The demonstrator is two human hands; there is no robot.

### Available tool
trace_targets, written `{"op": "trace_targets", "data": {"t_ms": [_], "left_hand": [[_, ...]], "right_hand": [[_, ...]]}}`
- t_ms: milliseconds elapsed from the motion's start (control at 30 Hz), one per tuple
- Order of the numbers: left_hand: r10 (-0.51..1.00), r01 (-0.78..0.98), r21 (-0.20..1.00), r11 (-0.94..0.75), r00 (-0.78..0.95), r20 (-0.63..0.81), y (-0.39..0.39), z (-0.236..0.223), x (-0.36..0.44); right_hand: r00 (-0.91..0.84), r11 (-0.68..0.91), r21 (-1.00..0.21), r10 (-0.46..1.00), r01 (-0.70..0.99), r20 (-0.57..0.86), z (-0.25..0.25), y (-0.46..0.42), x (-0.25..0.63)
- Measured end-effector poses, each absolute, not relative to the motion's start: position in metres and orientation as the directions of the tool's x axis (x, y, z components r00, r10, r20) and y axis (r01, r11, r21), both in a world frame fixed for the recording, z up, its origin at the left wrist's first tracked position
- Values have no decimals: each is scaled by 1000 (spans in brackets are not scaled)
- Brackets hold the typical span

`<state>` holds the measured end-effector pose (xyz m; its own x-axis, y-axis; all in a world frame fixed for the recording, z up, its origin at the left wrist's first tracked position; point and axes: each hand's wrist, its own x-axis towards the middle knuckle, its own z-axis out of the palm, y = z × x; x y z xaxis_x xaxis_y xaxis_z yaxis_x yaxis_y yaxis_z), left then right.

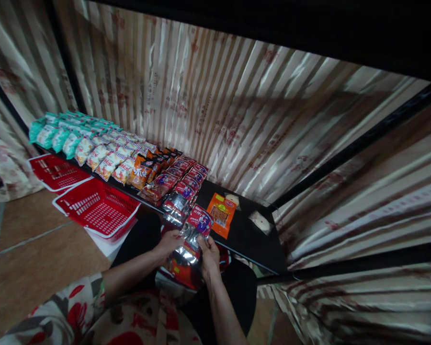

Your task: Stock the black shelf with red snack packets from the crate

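Note:
Between my two hands is a red and silver snack packet [197, 225], held in front of the shelf's front edge. My left hand [170, 242] grips its left side, and my right hand [209, 251] pinches its right side with the thumb on top. Just beyond lie overlapping rows of similar red snack packets [188, 184] on the black shelf [251, 249]. To the right of them an orange packet [221, 214] lies flat. Below my hands, between my knees, a container holds more red and orange packets [179, 273], partly hidden by my hands.
Orange-black bags [141, 171], white bags [109, 164] and teal bags [59, 139] fill the shelf's left part. Two small white packs, one a pale pouch [260, 222], lie at the right. Red baskets [100, 206] stand on the floor at left. Curtains [201, 96] hang behind dark frame bars.

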<state>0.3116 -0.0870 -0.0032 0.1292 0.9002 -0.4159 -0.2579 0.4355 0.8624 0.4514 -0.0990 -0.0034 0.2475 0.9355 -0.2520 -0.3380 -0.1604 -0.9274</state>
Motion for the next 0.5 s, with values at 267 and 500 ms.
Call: {"op": "trace_targets", "data": {"t_ms": [267,500], "left_hand": [[917,-255,881,397,146,-371,-87,-1,311],[911,-245,878,410,154,-382,-82,-1,311]], "right_hand": [[233,-178,-911,932,-372,-277,-7,-95,452],[196,-214,-872,925,-441,-326,-2,-94,451]]}}
